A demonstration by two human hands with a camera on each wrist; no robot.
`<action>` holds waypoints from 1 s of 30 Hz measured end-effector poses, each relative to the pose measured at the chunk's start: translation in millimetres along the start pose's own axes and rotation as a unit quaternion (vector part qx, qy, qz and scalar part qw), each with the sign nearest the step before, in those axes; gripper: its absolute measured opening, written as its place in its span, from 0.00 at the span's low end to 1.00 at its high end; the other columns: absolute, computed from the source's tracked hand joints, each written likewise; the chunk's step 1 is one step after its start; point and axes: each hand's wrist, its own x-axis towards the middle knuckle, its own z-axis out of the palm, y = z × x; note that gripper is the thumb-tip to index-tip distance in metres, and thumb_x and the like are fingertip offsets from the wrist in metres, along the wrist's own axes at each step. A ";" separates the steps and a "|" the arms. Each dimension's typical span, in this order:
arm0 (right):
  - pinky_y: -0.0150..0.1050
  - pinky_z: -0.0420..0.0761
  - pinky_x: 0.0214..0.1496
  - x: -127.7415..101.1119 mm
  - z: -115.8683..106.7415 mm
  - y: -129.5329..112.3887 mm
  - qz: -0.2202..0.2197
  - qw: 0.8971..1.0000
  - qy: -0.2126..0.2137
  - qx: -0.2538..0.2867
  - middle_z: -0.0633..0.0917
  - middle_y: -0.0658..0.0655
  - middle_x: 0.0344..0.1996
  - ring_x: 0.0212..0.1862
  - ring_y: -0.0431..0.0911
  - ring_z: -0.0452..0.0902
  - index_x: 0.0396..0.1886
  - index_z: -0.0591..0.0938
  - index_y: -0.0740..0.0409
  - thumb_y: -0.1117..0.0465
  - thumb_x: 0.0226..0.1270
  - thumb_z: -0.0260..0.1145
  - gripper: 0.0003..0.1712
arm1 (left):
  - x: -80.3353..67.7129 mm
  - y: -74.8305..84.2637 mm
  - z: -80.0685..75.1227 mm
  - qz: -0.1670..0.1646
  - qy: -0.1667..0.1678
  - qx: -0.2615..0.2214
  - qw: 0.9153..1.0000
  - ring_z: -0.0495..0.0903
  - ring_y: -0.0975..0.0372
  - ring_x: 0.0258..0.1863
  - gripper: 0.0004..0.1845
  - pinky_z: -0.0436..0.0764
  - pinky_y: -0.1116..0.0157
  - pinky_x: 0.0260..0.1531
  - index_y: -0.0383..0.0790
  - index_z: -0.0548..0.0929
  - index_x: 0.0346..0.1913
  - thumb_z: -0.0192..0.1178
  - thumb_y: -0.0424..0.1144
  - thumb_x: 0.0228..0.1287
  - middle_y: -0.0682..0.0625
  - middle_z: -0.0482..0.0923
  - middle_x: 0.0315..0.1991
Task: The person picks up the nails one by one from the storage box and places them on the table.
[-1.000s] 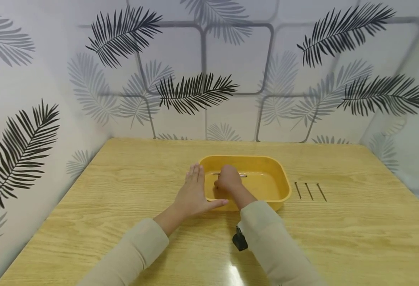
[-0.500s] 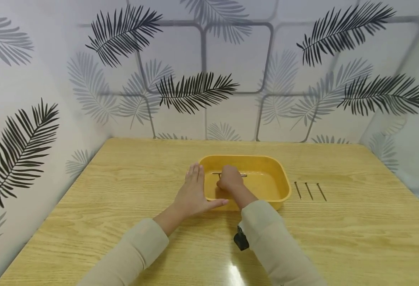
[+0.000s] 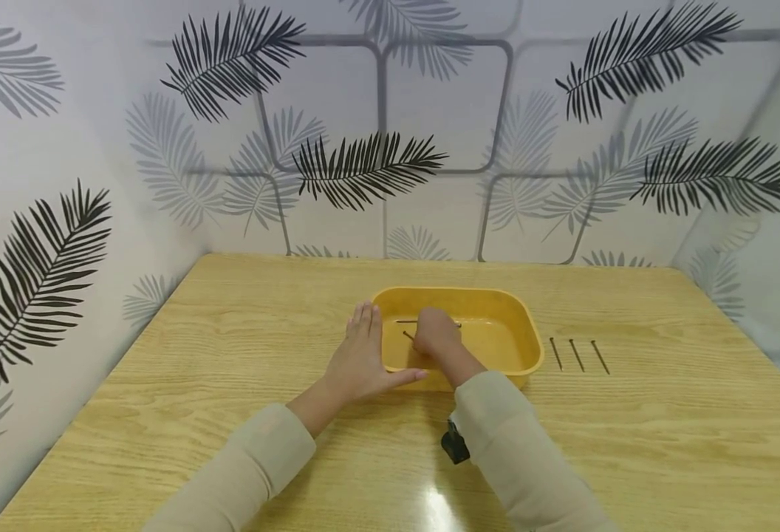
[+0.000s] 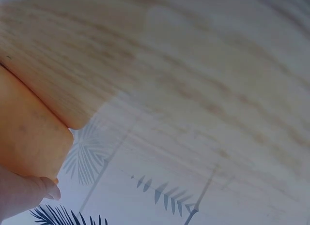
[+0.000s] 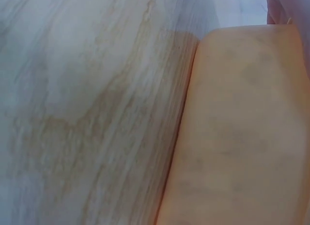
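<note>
A yellow plastic tray (image 3: 496, 295) stands on the wooden table. Along its left side my left hand (image 3: 358, 362) lies with straight fingers, its thumb stretched along the front rim. My right hand (image 3: 438, 334) reaches down inside the tray, fingers curled and mostly hidden under the back of the hand. From them a thin dark nail (image 3: 408, 336) sticks out to the left, its head end showing. Behind the knuckles more thin metal (image 3: 406, 321), apparently nail, lies across the tray floor. In the left wrist view a fingertip (image 4: 48, 188) touches the tray's edge.
Three dark nails (image 3: 577, 355) lie side by side on the table (image 3: 669, 436), right of the tray. A small black device (image 3: 455, 447) hangs at the right sleeve cuff. A leaf-patterned wall (image 3: 430, 214) closes off the back.
My right hand has shifted slightly to the right within the tray, and the nail at its fingers now shows more, slanting leftward. My left hand and the three nails on the table stay put.
</note>
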 end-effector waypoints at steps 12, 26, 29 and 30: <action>0.35 0.68 0.23 -2.7 -5.2 4.0 -0.011 0.999 -0.036 -0.021 0.74 0.55 0.27 0.27 0.45 0.65 0.29 0.78 0.63 0.66 0.55 0.62 0.03 | 0.9 0.1 0.1 0.000 -0.001 0.000 1.000 0.37 0.47 0.74 0.63 0.44 0.52 0.72 0.26 0.42 0.71 0.55 0.72 0.48 0.33 0.37 0.73; 0.33 0.61 0.23 -1.0 -8.8 15.3 -0.042 0.998 -0.012 0.046 0.65 0.52 0.17 0.23 0.44 0.59 0.14 0.67 0.58 0.67 0.52 0.62 0.14 | 0.7 0.6 0.1 0.001 0.001 0.002 1.000 0.35 0.47 0.74 0.64 0.44 0.51 0.72 0.27 0.42 0.71 0.55 0.73 0.48 0.34 0.37 0.73; 0.32 0.60 0.22 -1.3 -9.9 18.6 -0.052 0.997 -0.001 0.062 0.61 0.50 0.14 0.21 0.43 0.57 0.10 0.63 0.55 0.67 0.52 0.62 0.20 | 0.4 0.9 0.6 -0.001 0.002 0.004 1.000 0.35 0.47 0.74 0.64 0.44 0.51 0.72 0.27 0.42 0.71 0.55 0.73 0.48 0.34 0.36 0.73; 0.32 0.60 0.22 -1.8 -10.6 19.6 -0.052 0.996 0.004 0.070 0.60 0.49 0.13 0.20 0.42 0.56 0.09 0.62 0.55 0.67 0.52 0.63 0.21 | 0.4 0.9 0.9 0.000 0.003 0.005 1.000 0.35 0.47 0.74 0.64 0.44 0.51 0.72 0.26 0.43 0.71 0.55 0.73 0.48 0.34 0.36 0.73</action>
